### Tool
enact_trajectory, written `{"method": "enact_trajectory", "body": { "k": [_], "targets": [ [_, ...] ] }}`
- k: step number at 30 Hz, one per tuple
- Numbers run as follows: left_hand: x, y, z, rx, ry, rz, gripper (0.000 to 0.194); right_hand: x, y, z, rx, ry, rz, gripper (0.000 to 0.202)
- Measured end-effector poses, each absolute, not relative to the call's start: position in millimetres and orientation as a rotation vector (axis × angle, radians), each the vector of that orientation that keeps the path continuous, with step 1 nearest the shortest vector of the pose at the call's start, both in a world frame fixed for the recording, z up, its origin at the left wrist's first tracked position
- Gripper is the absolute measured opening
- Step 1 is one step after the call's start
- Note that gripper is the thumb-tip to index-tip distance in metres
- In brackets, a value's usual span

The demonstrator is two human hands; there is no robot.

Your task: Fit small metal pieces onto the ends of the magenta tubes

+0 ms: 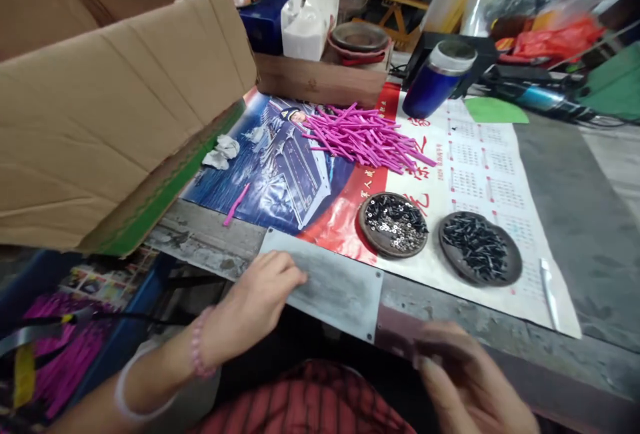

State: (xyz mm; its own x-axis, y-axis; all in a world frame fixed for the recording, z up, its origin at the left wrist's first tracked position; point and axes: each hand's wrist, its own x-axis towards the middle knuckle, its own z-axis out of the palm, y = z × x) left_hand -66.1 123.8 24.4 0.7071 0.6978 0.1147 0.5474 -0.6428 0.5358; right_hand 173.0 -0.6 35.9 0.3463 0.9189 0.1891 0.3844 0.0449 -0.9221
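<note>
My left hand point(260, 297) is closed, fingers curled, at the near edge of a grey metal plate point(333, 287) fixed to the table. Whatever those fingers may hold is hidden. To the right, my right hand point(470, 377) is smeared by motion, its thumb and fingertips drawn together near the table edge; a small dark thing may be between them, too blurred to name. Beyond the plate, one round dish point(367, 237) holds small metal rings and black pieces. Beside it, another dish point(513, 274) is filled with black pieces. A heap of pink strips point(363, 134) lies farther back.
A large cardboard box point(125, 107) stands at the left. One loose pink strip point(236, 204) and crumpled white paper point(221, 152) lie near it. A blue tumbler point(433, 84) stands behind, and a white-handled tool point(549, 294) rests at right on a calendar poster point(473, 174).
</note>
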Motion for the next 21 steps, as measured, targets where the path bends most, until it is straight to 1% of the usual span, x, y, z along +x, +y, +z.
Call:
{"method": "enact_trajectory", "body": {
  "k": [2, 4, 6, 8, 11, 13, 17, 19, 21],
  "targets": [
    [-54.0, 118.4, 22.2, 2.493, 0.935, 0.393, 0.033, 166.9, 6.5, 28.8, -1.428, -1.477, 0.715, 0.005],
    [-34.9, 110.8, 19.8, 2.452, 0.883, 0.455, 0.031, 157.7, 13.8, 22.3, -1.380, -1.556, 0.723, 0.006],
    [-20.6, 102.8, 18.9, 2.178, 0.877, 0.633, 0.029, 149.4, 18.9, 18.5, -1.405, -1.529, 0.672, 0.007],
    [-16.0, 94.3, 20.0, 1.764, 0.925, 0.758, 0.024, 143.9, 21.7, 17.4, -1.440, -1.519, 0.639, 0.005],
    [-18.9, 79.6, 23.6, 1.239, 0.977, 0.770, 0.013, 138.2, 23.8, 17.8, -1.431, -1.533, 0.635, 0.005],
    [-19.5, 68.7, 24.8, 1.052, 0.964, 0.763, 0.012, 133.4, 25.1, 17.9, -1.419, -1.531, 0.592, 0.006],
    [-12.6, 48.6, 21.6, 0.922, 0.974, 0.856, 0.012, 121.9, 27.5, 19.2, -1.418, -1.519, 0.499, 0.009],
    [-9.4, 40.3, 18.7, 0.929, 0.987, 0.952, 0.010, 117.9, 28.3, 20.8, -1.421, -1.511, 0.552, 0.013],
    [-8.3, 33.1, 16.9, 1.008, 0.989, 1.058, 0.012, 115.8, 29.1, 21.5, -1.399, -1.526, 0.606, 0.019]
  ]
}}
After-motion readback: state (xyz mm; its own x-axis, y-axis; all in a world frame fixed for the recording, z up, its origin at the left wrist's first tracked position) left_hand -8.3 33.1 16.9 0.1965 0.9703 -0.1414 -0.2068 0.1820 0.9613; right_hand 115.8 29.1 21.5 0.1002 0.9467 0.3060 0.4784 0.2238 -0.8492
